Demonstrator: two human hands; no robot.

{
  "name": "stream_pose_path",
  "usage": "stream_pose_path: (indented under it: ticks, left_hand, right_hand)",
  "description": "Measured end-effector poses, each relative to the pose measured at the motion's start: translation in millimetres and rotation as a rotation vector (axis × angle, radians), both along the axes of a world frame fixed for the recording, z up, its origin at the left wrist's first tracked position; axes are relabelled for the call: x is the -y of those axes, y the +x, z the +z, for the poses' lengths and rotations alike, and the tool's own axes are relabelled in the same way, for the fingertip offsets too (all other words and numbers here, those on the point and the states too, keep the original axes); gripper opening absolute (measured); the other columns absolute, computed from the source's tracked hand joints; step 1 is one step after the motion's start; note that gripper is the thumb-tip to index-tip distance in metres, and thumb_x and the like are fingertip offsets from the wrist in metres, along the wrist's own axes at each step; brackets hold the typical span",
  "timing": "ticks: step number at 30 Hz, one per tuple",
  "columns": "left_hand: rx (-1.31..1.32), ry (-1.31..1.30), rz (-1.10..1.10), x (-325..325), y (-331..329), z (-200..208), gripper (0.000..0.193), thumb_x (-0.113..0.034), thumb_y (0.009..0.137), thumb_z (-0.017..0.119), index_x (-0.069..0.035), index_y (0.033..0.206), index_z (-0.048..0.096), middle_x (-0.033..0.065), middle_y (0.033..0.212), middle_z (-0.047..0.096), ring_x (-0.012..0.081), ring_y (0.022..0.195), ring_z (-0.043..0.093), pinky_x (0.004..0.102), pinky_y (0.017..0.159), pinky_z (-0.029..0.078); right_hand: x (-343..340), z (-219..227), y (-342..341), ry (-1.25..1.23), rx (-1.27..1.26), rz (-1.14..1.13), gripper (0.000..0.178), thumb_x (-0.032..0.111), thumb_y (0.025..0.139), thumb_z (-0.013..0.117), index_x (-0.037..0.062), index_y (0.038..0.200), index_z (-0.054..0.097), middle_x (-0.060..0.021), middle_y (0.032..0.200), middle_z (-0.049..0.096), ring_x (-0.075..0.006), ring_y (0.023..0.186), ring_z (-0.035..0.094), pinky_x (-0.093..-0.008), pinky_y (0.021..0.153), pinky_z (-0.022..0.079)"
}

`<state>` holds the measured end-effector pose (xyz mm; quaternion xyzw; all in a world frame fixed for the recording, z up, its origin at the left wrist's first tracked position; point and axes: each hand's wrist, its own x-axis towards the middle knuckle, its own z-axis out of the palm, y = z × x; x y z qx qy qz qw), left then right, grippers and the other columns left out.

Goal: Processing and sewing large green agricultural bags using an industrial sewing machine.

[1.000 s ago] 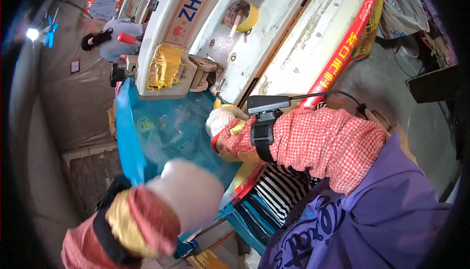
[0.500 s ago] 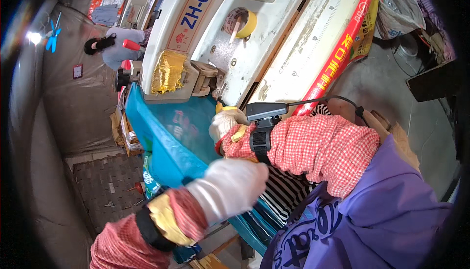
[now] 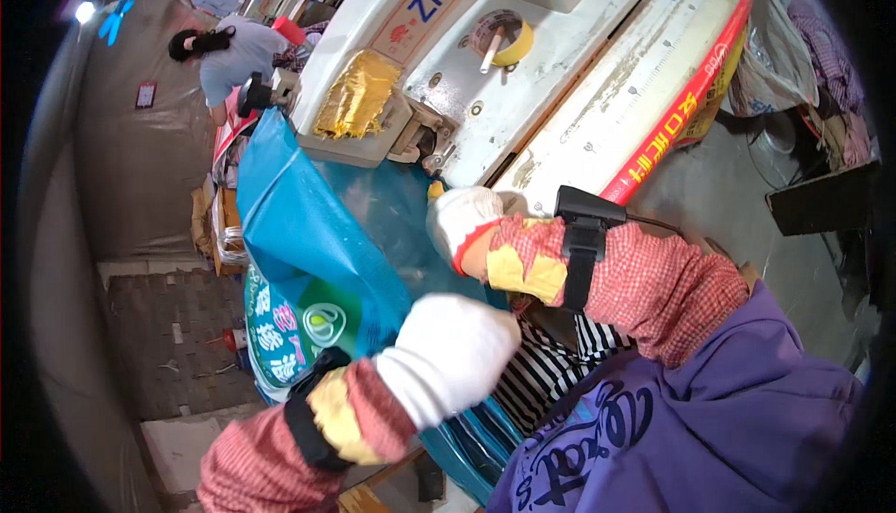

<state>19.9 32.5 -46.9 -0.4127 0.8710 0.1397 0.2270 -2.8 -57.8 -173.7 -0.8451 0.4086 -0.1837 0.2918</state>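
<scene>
A large blue woven plastic bag (image 3: 308,205) hangs below the head of a white sewing machine (image 3: 327,65), its green-and-white printed side (image 3: 313,326) facing out at the left. My right hand (image 3: 464,219), in a white glove with a yellow fingertip, is at the bag's edge close to the needle and presser-foot area (image 3: 431,135). Its fingers look pressed together on the bag, though partly hidden. Nearer to me, my left hand (image 3: 453,354), also white-gloved, is closed like a fist over the bag. Whatever its fingers hold is hidden beneath it.
A yellow tape roll (image 3: 521,46) with a white stick (image 3: 491,54) in it lies on the machine's base. The worktable (image 3: 597,112) has a red-and-yellow printed front edge. A handwheel-like black knob (image 3: 254,95) juts out left. Another person (image 3: 233,60) is in the background.
The whole view has shifted, and the machine appears further right. More of the bag's printed side shows at the left. My right hand stays near the needle area; my left hand remains closed.
</scene>
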Motion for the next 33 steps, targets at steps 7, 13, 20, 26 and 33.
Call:
stream_pose_path:
  ticks: [7,13,20,26,33]
  left_hand:
    - [0.056,-0.444,0.088,62,84,-71,0.009,-0.015,0.067,0.055,-0.008,0.063,0.058,0.0137,0.059,0.057,0.0298,0.057,0.059,0.0396,0.051,0.047]
    - [-0.018,-0.711,0.510,88,176,-106,0.005,-0.009,0.071,0.055,-0.006,0.071,0.059,0.0148,0.066,0.061,0.0323,0.062,0.061,0.0397,0.058,0.049]
    - [0.023,-0.353,0.384,-85,136,72,0.004,-0.014,0.066,0.057,-0.013,0.068,0.055,0.0084,0.058,0.057,0.0279,0.059,0.060,0.0396,0.053,0.046]
    - [-0.041,-1.499,0.100,-116,179,144,0.018,-0.006,0.061,0.063,-0.008,0.078,0.059,0.0099,0.098,0.057,0.0289,0.079,0.057,0.0389,0.070,0.047]
    - [0.081,-0.908,0.741,-158,283,19,0.074,-0.035,0.061,0.076,0.000,0.120,0.049,0.0173,0.118,0.053,0.0315,0.106,0.052,0.0366,0.092,0.041]
  right_hand:
    - [65,-52,24,0.562,0.290,0.226,0.028,0.024,0.087,0.044,0.0067,0.103,0.060,-0.0195,0.082,0.064,-0.0334,0.070,0.062,-0.0416,0.063,0.049]
    - [-6,29,15,0.084,0.118,0.210,0.050,0.030,0.081,0.054,0.0028,0.122,0.043,-0.0237,0.098,0.059,-0.0375,0.090,0.058,-0.0478,0.074,0.045]
    - [8,33,77,-0.258,-0.294,0.137,0.029,0.015,0.083,0.050,0.0041,0.108,0.060,-0.0163,0.093,0.061,-0.0298,0.090,0.062,-0.0431,0.074,0.050]
    - [-19,62,101,-0.432,0.047,0.408,0.023,0.023,0.080,0.056,0.0036,0.090,0.063,-0.0180,0.091,0.060,-0.0357,0.085,0.059,-0.0399,0.073,0.047]
    - [-22,45,41,0.130,0.757,0.117,0.030,0.018,0.079,0.066,-0.0022,0.098,0.057,-0.0114,0.089,0.063,-0.0195,0.085,0.057,-0.0314,0.075,0.046]
